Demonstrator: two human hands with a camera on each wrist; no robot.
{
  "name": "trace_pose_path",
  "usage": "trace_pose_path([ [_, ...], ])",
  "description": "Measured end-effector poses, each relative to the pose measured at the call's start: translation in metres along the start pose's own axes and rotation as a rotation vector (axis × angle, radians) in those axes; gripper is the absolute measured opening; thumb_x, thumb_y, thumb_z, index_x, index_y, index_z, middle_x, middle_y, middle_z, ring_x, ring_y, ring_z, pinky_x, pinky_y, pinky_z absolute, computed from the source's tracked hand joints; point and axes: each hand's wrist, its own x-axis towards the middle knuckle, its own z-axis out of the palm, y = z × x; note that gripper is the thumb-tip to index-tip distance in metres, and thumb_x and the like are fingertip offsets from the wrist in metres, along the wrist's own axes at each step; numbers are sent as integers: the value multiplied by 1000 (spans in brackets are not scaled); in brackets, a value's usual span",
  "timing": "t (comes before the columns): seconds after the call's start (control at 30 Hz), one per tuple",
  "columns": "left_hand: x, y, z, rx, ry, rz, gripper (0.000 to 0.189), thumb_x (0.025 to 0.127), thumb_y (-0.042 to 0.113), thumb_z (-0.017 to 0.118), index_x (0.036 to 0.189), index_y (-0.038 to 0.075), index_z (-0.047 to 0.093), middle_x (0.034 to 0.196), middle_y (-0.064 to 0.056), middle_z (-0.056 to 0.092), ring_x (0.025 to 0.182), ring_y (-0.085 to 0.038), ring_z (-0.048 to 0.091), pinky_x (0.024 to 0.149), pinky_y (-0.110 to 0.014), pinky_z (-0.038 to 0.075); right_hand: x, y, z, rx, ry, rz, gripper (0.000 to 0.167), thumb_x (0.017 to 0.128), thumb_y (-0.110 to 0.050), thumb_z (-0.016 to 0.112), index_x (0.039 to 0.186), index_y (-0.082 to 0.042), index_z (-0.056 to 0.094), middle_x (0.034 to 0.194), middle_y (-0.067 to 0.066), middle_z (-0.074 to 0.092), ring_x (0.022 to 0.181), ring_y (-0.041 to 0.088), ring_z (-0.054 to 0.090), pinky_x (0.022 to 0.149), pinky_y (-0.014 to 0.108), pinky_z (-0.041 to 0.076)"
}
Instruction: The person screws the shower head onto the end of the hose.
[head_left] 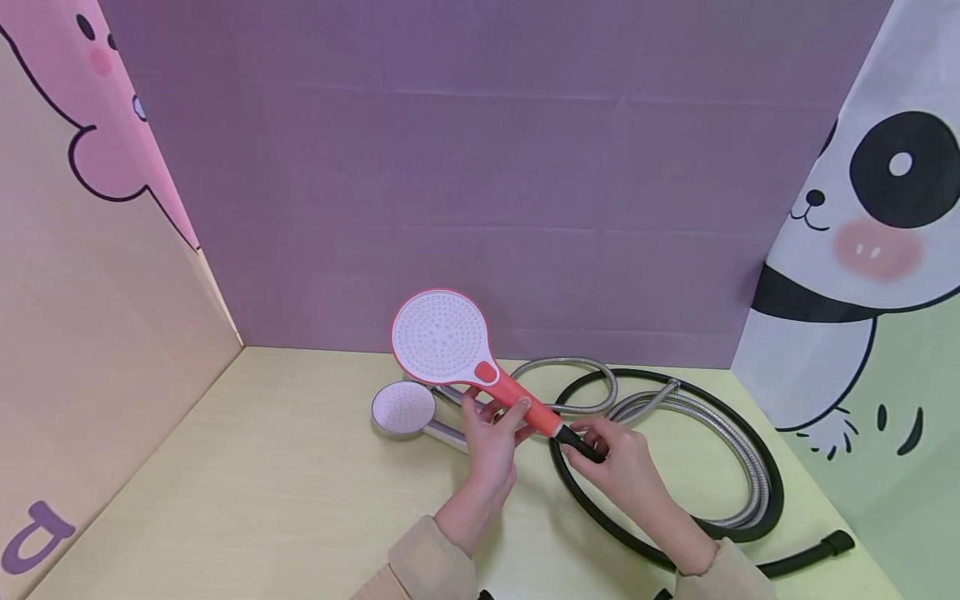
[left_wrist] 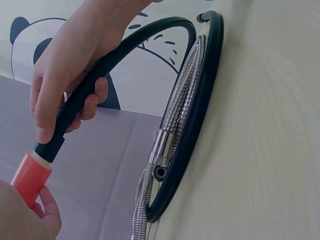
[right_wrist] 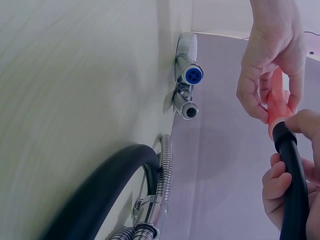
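Note:
My left hand [head_left: 491, 437] holds a red shower head [head_left: 441, 337] by its handle, its round white spray face turned toward the head camera. My right hand [head_left: 618, 467] grips the black hose [left_wrist: 82, 97] just behind its end fitting. That fitting [right_wrist: 284, 134] meets the bottom of the red handle [left_wrist: 31, 175], in line with it. A pale ring shows at the joint in the left wrist view; whether it is threaded on, I cannot tell. The rest of the black hose loops down onto the table.
A smaller chrome shower head [head_left: 403, 408] lies on the table behind my left hand. Coiled metal hose [head_left: 738, 454] sits inside the black hose's loop at the right. The black hose's other end [head_left: 838, 543] lies near the table's right edge. A purple backdrop [head_left: 495, 167] stands behind.

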Motion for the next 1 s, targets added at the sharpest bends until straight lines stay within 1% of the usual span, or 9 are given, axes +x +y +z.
trace_pose_path([
  [0.13,0,-1,0,8,3,7,64,80,-6,68,132,12,33,102,-13,53,80,-19,62,65,-36,59,0,1,1,0,-1,24,35,65,-12,85,92,-11,63,65,-7,59,52,-3,46,49,17,42],
  [0.3,0,-1,1,19,7,12,64,80,-5,68,132,12,34,104,-13,53,82,-19,60,65,-36,59,0,0,1,-18,6,42,38,62,-10,86,90,-12,60,66,-7,60,54,-1,49,50,18,45],
  [0.4,0,-1,1,15,9,9,63,81,-5,68,131,12,34,103,-12,54,81,-19,60,65,-36,59,0,0,1,-23,0,53,38,62,-8,86,88,-13,60,66,-7,61,54,-1,50,51,19,45],
  [0.63,-1,-1,0,2,0,20,63,80,-7,67,130,10,34,97,-10,54,72,-17,61,61,-33,59,0,-2,-1,-26,-22,47,35,64,-6,85,87,-12,60,66,-7,59,53,-4,45,49,17,43],
  [0.77,-1,-1,0,5,-2,22,63,80,-6,68,130,10,34,98,-11,55,73,-16,61,61,-33,59,0,0,-1,-28,-12,25,33,64,-7,85,87,-12,61,65,-7,59,53,-4,44,48,16,42],
  [1.0,0,-2,0,9,-6,20,63,81,-4,68,131,12,34,102,-12,55,80,-17,60,63,-33,59,0,1,-1,-34,-13,6,27,69,-12,83,87,-13,63,64,-8,57,52,-4,43,46,16,40],
])
